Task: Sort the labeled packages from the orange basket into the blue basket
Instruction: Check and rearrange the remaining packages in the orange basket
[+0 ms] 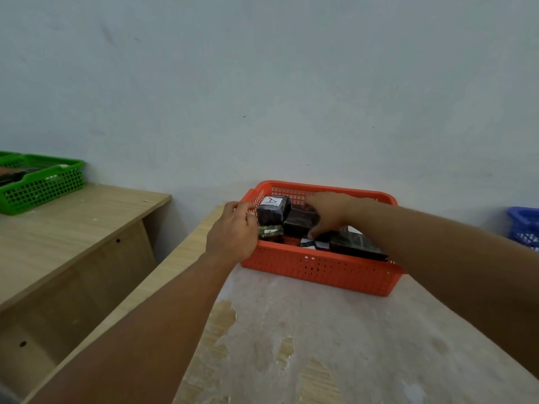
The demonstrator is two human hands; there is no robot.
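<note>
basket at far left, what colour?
Green, clearest in the head view, on the side desk.

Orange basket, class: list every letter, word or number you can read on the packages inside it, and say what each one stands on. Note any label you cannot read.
"A": handwritten on the white label atop the dark package at the back left of the orange basket.
White label on the package at the front middle: no writing readable.
White patch on the flat package under the right forearm: mostly hidden, unreadable.
Small greenish package by the left hand: print too blurred.
</note>
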